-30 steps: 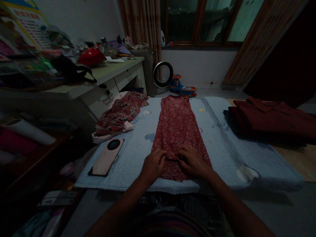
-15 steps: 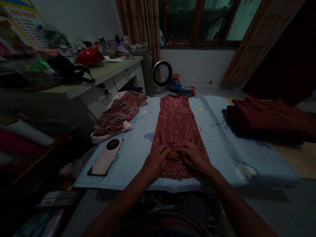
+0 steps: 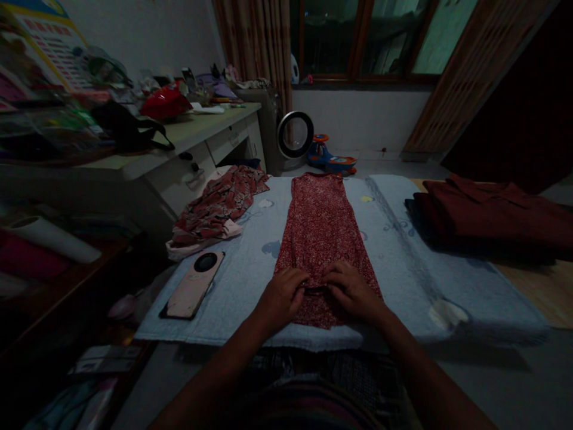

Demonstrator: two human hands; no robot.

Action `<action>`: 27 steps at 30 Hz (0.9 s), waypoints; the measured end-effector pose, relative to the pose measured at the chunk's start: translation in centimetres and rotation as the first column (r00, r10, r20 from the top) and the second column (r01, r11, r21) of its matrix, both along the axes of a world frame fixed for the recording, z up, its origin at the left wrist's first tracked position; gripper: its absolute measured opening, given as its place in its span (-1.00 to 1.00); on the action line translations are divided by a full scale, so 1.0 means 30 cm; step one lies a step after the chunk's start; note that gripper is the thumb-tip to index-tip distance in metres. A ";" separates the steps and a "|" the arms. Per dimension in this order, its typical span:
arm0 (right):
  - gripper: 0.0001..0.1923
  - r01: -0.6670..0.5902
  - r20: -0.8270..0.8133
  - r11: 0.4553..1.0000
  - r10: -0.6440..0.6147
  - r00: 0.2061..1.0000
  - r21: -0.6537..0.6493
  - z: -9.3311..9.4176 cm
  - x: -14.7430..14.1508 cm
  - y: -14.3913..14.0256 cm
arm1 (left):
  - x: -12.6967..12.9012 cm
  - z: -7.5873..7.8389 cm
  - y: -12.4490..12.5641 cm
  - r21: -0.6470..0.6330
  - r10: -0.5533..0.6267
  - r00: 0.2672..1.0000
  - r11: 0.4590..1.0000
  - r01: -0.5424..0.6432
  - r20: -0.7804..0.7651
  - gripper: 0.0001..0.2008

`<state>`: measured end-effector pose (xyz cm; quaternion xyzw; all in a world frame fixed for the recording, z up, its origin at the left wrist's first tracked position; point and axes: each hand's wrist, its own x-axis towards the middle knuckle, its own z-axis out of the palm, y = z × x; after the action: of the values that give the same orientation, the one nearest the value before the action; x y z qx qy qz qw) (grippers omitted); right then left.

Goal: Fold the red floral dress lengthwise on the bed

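A red garment with a fine pale print (image 3: 320, 221) lies lengthwise on the light blue cloth (image 3: 250, 298) over the table; its exact kind does not show. My left hand (image 3: 284, 294) pinches a fold across its near part. Close beside it, my right hand (image 3: 351, 291) pinches the same fold from the other side. Both hands are closed, with the fingertips pointing toward each other. Below the fold the near end of the garment lies flat, close to the table's front edge.
A phone (image 3: 192, 286) lies face down at the left. Behind it is a crumpled patterned garment (image 3: 219, 206). Folded dark red clothes (image 3: 496, 209) are stacked at the right. A cluttered desk (image 3: 201, 128) stands at the left, and a ride-on toy (image 3: 331, 160) sits beyond the table.
Both hands keep hold of the fold, with the fingers shifting only slightly. The whole view has moved a little; the garment lies as before.
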<state>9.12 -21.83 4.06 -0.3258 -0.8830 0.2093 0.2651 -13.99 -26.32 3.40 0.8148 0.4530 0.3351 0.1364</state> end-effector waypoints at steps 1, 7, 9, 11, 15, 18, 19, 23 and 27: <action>-0.78 -0.001 0.009 1.000 0.001 1.000 -0.007 0.000 0.000 -0.004 | -0.001 0.003 -0.002 -0.019 -0.008 1.000 1.000 0.008 -0.014 -0.69; -0.68 0.034 -0.041 0.997 -0.037 0.998 -0.073 0.014 0.019 0.000 | -0.011 0.013 -0.012 -0.013 0.046 0.996 0.999 -0.047 -0.081 -0.77; -0.67 0.060 -0.064 0.995 -0.066 0.996 -0.086 0.027 0.030 0.010 | -0.010 0.014 -0.013 -0.001 0.055 0.994 0.998 -0.056 -0.095 -0.77; -0.68 0.072 -0.067 0.994 -0.078 0.995 -0.087 0.035 0.038 0.020 | -0.004 0.015 -0.015 -0.001 0.041 0.993 0.999 -0.042 -0.111 -0.76; -0.67 0.079 -0.022 0.994 -0.081 0.996 -0.076 0.026 0.042 0.038 | 0.025 0.018 -0.019 -0.056 -0.031 0.984 0.998 0.022 -0.177 -0.68; -0.68 0.084 0.075 0.992 -0.078 0.994 -0.091 0.017 0.039 0.045 | 0.047 0.020 -0.023 -0.135 -0.090 0.969 0.989 0.061 -0.229 -0.62; -0.69 0.084 0.105 0.991 -0.074 0.992 -0.100 0.018 0.038 0.048 | 0.052 0.020 -0.024 -0.153 -0.102 0.965 0.986 0.066 -0.240 -0.61; -0.71 0.107 0.146 0.988 -0.091 0.985 -0.109 0.041 0.031 0.071 | 0.060 0.026 -0.021 -0.162 -0.095 0.966 0.985 0.056 -0.241 -0.64; -0.70 0.077 0.099 0.995 -0.071 0.992 -0.057 0.051 -0.001 0.130 | 0.066 0.045 0.004 -0.137 -0.092 0.973 0.989 0.064 -0.214 -0.70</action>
<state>9.10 -17.94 5.59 -0.3762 -0.8754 0.2099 0.2194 -12.02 -26.20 4.76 0.8534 0.4536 0.2077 0.1510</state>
